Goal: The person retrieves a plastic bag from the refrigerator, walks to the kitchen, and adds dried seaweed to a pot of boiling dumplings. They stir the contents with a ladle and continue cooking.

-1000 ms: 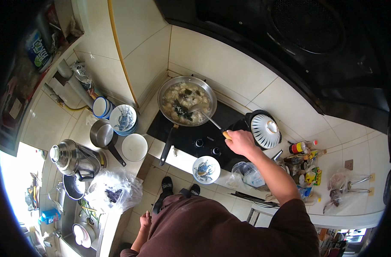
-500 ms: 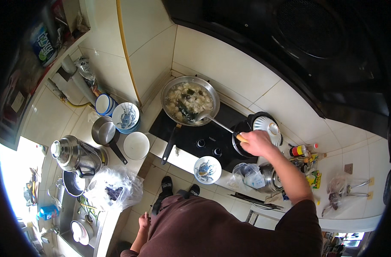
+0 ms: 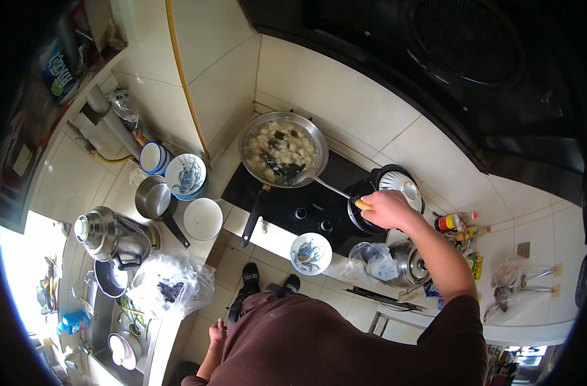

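My right hand (image 3: 388, 210) is closed round the pale wooden handle end of a metal ladle (image 3: 334, 187). The ladle's bowl lies partly under the broth at the near right side of a steel pan (image 3: 247, 147). Pale lumps of food (image 3: 292, 149) and dark green leaves (image 3: 285, 170) float in the cloudy broth. The pan sits on a black glass hob (image 3: 287, 209), its black handle (image 3: 252, 220) pointing toward me. Low at my side, my left hand (image 3: 217, 332) is curled; whatever its fingers may hold is too small to make out.
A patterned bowl (image 3: 311, 253) stands at the counter's front edge. Left are stacked bowls (image 3: 186, 174), a white bowl (image 3: 203, 219), a small saucepan (image 3: 154, 197), a steel flask (image 3: 107, 235) and a plastic bag (image 3: 193, 276). Rightward stand a lidded black pot (image 3: 364, 225) and a steel kettle (image 3: 409, 260).
The ladle's bowl has sunk lower into the broth near the pan's rim, and the leaves and lumps have shifted. My right hand moved slightly; my left stayed at my side.
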A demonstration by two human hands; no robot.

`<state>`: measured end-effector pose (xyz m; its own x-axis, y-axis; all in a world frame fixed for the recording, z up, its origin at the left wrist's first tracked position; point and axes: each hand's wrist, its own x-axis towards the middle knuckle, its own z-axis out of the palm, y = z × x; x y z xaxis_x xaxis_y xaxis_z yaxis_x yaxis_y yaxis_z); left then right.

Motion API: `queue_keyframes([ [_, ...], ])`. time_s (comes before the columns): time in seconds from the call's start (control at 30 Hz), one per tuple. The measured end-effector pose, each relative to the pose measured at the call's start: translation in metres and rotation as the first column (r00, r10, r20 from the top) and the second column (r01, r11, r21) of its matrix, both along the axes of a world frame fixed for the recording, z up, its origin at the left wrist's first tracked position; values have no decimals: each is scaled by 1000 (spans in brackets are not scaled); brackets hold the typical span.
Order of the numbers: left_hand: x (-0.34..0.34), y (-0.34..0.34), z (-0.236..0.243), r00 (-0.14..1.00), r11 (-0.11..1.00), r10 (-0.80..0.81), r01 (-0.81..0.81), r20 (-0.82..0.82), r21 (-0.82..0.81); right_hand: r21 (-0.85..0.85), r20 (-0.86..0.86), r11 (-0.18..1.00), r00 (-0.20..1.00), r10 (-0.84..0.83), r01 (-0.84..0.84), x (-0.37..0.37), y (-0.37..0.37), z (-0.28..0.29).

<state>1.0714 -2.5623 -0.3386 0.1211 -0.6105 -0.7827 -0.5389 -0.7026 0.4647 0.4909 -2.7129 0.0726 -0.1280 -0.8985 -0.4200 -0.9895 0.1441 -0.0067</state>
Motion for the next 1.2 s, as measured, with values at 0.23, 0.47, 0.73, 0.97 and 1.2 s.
queue_keyframes([
  [0.23,6,6,-27,997,996,-14,8,-70,-84,-84,38,996,999,-24,27,9,-24,-55],
  [0.47,1,8,-25,987,995,74,-83,-139,-62,-179,126,971,982,-138,159,24,-53,-95],
  [0.73,8,18,-19,971,983,177,-181,-160,-10,-190,221,946,950,-220,263,36,-99,-124],
  [0.97,9,32,-17,960,975,219,-221,-173,4,-225,253,913,925,-283,340,31,-124,-135],
  [1.2,13,35,-36,967,981,185,-192,-178,-25,-348,174,894,956,-236,284,-1,-104,-118],
])
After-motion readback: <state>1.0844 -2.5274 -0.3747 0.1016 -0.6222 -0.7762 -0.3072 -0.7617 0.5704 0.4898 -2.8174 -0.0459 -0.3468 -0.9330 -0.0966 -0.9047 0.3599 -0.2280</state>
